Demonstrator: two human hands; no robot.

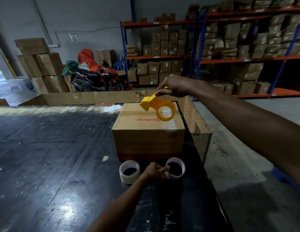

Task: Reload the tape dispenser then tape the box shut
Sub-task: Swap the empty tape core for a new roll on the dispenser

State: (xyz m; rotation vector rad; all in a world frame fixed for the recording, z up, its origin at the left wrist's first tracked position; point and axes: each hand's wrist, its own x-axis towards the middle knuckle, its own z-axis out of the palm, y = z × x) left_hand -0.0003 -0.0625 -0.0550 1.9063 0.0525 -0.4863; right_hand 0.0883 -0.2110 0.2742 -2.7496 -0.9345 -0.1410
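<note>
A brown cardboard box (148, 131) stands on the dark table, its top flaps folded down with a seam between them. Above the box top my right hand (175, 86) holds a yellow tape dispenser (158, 106) by its handle; the dispenser's ring is bare, with no roll on it. In front of the box lie two rolls of clear tape: one on the left (129, 171) and one on the right (176, 168). My left hand (156, 170) grips the rim of the right roll, which tilts up off the table.
The dark table (53, 156) stretches left and toward me; its right edge runs just past the box. A flattened cardboard sheet (89, 97) stands behind the table. Shelving racks (229, 47) full of cartons, stacked boxes and a parked scooter (97, 77) fill the background.
</note>
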